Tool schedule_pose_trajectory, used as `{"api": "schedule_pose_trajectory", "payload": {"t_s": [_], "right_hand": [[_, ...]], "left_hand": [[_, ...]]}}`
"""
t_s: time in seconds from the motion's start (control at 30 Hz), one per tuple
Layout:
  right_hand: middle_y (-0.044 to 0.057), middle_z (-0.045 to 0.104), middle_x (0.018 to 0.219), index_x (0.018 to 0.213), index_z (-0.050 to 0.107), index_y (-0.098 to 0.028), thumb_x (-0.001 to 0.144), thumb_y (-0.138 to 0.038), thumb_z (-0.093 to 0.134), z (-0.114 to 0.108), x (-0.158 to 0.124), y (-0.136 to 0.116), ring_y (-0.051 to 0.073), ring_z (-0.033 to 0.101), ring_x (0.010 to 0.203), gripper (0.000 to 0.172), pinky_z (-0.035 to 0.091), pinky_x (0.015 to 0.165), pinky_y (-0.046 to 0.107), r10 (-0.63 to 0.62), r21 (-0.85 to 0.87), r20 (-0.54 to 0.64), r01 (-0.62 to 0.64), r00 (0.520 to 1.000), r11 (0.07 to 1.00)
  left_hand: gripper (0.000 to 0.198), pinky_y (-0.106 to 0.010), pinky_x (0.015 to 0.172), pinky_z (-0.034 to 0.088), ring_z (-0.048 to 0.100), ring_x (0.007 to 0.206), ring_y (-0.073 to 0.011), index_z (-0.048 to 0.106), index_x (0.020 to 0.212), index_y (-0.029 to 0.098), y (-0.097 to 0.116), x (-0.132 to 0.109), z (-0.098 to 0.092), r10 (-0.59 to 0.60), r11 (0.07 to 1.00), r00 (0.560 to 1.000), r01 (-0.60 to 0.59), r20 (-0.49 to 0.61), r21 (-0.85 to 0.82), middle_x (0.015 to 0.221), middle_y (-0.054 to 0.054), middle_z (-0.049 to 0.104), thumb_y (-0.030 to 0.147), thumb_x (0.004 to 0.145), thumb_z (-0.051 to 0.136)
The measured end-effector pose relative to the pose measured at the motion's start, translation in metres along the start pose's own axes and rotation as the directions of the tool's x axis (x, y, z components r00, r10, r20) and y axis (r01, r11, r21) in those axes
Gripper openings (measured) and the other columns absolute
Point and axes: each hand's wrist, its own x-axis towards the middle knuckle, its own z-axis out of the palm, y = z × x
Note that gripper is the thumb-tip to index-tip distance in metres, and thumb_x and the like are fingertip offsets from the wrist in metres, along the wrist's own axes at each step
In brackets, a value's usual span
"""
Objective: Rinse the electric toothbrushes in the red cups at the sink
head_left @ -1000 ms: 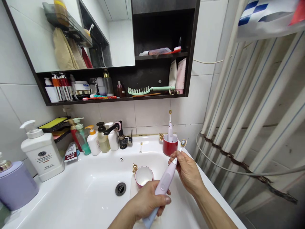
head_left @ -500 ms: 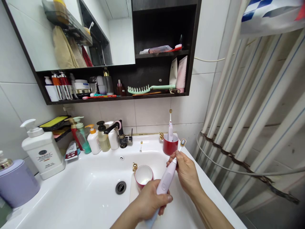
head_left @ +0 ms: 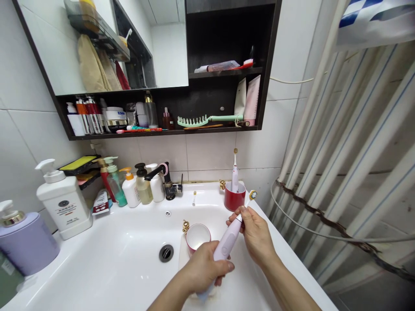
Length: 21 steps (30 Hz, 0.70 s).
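A pale pink electric toothbrush (head_left: 227, 242) slants up over the basin. My left hand (head_left: 205, 265) is closed around the lower part of its handle. Where the neck meets the handle, my right hand (head_left: 256, 231) pinches the toothbrush head (head_left: 252, 196), whose bristles show above the fingers. Just beyond my left hand stands a red cup (head_left: 198, 236) with a white inside and a gold ornament, partly hidden by the hand. A second red cup (head_left: 234, 197) on the back right rim holds another electric toothbrush (head_left: 235, 177). A small loose brush head (head_left: 194, 198) lies on the back ledge.
The white sink (head_left: 129, 255) has a black faucet (head_left: 167, 181) and a drain (head_left: 166, 253). Several pump bottles (head_left: 131, 190) line the left rim. A dark mirror cabinet (head_left: 207, 97) overhangs the back, and pipes (head_left: 343, 142) with a grey hose run along the right.
The view has turned slightly left, so everything sits a little farther right. The toothbrush head's bristles show at a slightly different angle; both hands keep their hold.
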Motion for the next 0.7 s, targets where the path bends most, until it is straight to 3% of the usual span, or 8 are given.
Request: {"api": "schedule_pose_trajectory", "payload": {"t_s": [0.1, 0.2, 0.47, 0.7], "right_hand": [[-0.005, 0.053, 0.049, 0.060, 0.044, -0.016, 0.067, -0.036, 0.043, 0.000, -0.001, -0.001, 0.007, 0.051, 0.048, 0.021, 0.043, 0.054, 0.021, 0.005, 0.062, 0.037, -0.007, 0.999, 0.998], [-0.005, 0.052, 0.049, 0.061, 0.044, -0.017, 0.067, -0.036, 0.043, 0.000, -0.003, -0.002, 0.007, 0.051, 0.048, 0.021, 0.044, 0.055, 0.022, 0.001, 0.089, 0.042, -0.005, 0.999, 0.996], [-0.005, 0.051, 0.045, 0.062, 0.042, -0.017, 0.067, -0.038, 0.042, 0.001, 0.000, -0.001, 0.007, 0.050, 0.043, 0.021, 0.044, 0.051, 0.022, -0.015, 0.094, -0.014, 0.016, 1.000, 0.995], [-0.005, 0.053, 0.048, 0.062, 0.042, -0.017, 0.068, -0.038, 0.041, 0.000, 0.002, -0.001, 0.007, 0.050, 0.044, 0.021, 0.044, 0.053, 0.023, 0.051, 0.085, 0.028, -0.053, 0.998, 0.995]], "left_hand": [[0.016, -0.017, 0.035, 0.028, 0.035, 0.033, -0.0044, 0.043, 0.070, 0.014, 0.006, -0.003, -0.001, -0.045, 0.987, 0.989, 0.066, 0.140, -0.148, 0.041, 0.007, 0.038, 0.018, 0.055, 0.047], [0.016, -0.017, 0.035, 0.028, 0.035, 0.032, -0.0042, 0.043, 0.069, 0.014, 0.008, -0.005, -0.002, -0.057, 0.969, 0.977, 0.104, 0.207, -0.225, 0.041, 0.006, 0.039, 0.017, 0.054, 0.047], [0.013, -0.017, 0.034, 0.027, 0.035, 0.032, -0.0044, 0.042, 0.067, 0.015, 0.005, -0.004, 0.003, -0.055, 0.991, 0.993, 0.068, 0.104, -0.118, 0.039, 0.007, 0.038, 0.017, 0.055, 0.046], [0.007, -0.017, 0.032, 0.026, 0.033, 0.030, -0.0041, 0.040, 0.062, 0.015, 0.006, -0.002, 0.008, -0.060, 0.982, 0.994, 0.076, 0.095, -0.173, 0.039, 0.007, 0.037, 0.014, 0.055, 0.042]]}}
